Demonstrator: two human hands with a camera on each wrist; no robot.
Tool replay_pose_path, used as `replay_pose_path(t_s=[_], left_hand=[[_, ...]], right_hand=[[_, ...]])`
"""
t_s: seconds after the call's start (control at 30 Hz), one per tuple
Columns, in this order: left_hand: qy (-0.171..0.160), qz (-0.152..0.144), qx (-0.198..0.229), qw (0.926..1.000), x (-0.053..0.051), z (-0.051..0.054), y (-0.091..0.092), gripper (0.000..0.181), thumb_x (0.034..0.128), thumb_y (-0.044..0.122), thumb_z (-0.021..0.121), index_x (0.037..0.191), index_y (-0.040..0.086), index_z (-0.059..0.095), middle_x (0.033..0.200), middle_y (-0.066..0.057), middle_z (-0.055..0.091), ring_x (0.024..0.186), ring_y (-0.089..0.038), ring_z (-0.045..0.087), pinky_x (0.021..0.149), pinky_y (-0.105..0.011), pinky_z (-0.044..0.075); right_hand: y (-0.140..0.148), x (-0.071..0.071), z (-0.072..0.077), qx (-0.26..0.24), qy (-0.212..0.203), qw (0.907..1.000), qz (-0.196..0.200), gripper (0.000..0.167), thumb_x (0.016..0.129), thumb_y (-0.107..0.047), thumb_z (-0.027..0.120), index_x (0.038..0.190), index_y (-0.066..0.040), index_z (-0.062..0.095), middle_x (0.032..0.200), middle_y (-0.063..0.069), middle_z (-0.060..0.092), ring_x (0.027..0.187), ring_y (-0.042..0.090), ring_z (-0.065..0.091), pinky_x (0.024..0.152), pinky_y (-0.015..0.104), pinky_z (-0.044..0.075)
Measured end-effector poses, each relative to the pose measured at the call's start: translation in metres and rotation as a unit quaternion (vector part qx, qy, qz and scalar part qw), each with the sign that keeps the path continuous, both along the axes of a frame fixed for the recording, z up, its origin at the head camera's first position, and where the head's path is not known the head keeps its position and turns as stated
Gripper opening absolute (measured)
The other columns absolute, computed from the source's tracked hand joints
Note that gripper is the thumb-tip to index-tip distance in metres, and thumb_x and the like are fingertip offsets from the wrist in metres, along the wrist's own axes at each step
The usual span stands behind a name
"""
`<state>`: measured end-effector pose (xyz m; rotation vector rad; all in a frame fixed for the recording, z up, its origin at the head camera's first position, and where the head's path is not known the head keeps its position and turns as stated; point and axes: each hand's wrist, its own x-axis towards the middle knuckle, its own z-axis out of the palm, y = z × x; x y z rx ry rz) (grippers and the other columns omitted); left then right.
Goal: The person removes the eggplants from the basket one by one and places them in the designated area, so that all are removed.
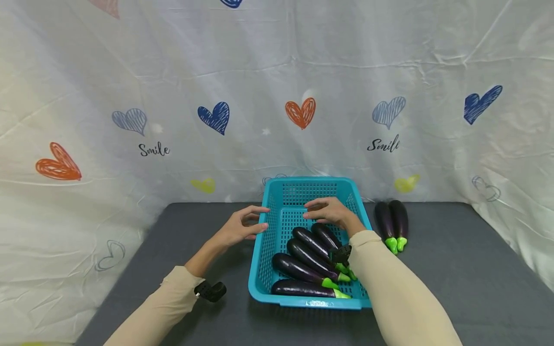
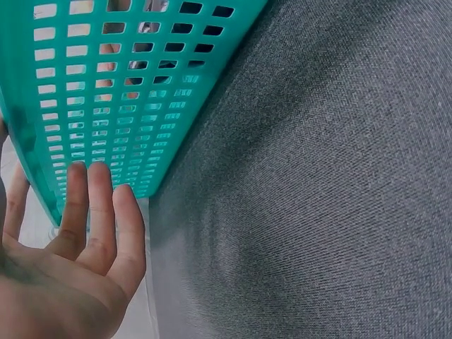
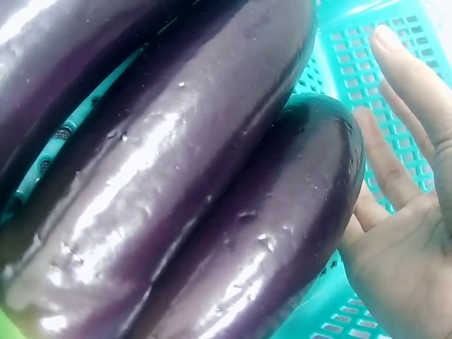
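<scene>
A turquoise plastic basket [image 1: 298, 301] with slotted walls holds several glossy dark purple eggplants [image 1: 309, 257] with green stem ends, lying slantwise in its near part. My left hand [image 1: 237, 227] is at the basket's left side, fingers extended. In the left wrist view its fingers lie close to the slotted outer wall [image 2: 134, 92]; whether they touch it I cannot tell. Inside the basket, my right hand [image 1: 331, 211] hovers above the far end of the eggplants with fingers loosely spread. The right wrist view puts it beside the end of one eggplant [image 3: 282, 205], gripping nothing.
Two more eggplants [image 1: 391, 221] lie side by side on the dark grey cloth [image 1: 467, 278], right of the basket. Behind the table hangs a pale curtain [image 1: 259, 62] printed with hearts. Each wrist wears a small black device [image 1: 210, 291].
</scene>
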<state>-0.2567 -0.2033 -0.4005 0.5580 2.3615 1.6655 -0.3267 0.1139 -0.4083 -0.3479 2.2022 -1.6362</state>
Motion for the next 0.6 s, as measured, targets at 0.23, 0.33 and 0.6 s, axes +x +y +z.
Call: replay_pose_path(t_s=[0.23, 0.33, 0.6], left_hand=[[-0.001, -0.003, -0.003, 1.0, 0.0002, -0.0005, -0.0001, 0.048, 0.1002, 0.025, 0.07, 0.146, 0.019, 0.055, 0.142, -0.017, 0.052, 0.12, -0.031, 0.059, 0.093, -0.052, 0.053], [0.0, -0.002, -0.003, 1.0, 0.0007, 0.0005, 0.0001, 0.048, 0.1, 0.025, 0.07, 0.145, 0.019, 0.055, 0.142, -0.016, 0.052, 0.12, -0.031, 0.059, 0.093, -0.052, 0.053], [-0.001, 0.003, -0.007, 1.0, 0.0004, 0.0002, 0.0007, 0.048, 0.0995, 0.025, 0.071, 0.145, 0.021, 0.056, 0.14, -0.014, 0.054, 0.119, -0.03, 0.059, 0.092, -0.051, 0.054]], right_hand=[[0.0013, 0.0032, 0.0044, 0.019, -0.003, 0.9998, -0.004, 0.06, 0.087, -0.026, 0.085, 0.137, -0.002, 0.062, 0.133, 0.016, 0.063, 0.122, 0.034, 0.058, 0.102, 0.048, 0.047], [0.0017, 0.0039, 0.0061, 0.029, -0.009, 0.9994, -0.014, 0.06, 0.086, -0.026, 0.086, 0.136, -0.003, 0.063, 0.13, 0.015, 0.064, 0.12, 0.032, 0.06, 0.101, 0.048, 0.048], [0.0019, 0.0097, 0.0074, 0.054, -0.034, 0.9979, -0.013, 0.055, 0.087, -0.017, 0.084, 0.136, -0.002, 0.063, 0.13, 0.017, 0.065, 0.124, 0.035, 0.057, 0.102, 0.052, 0.045]])
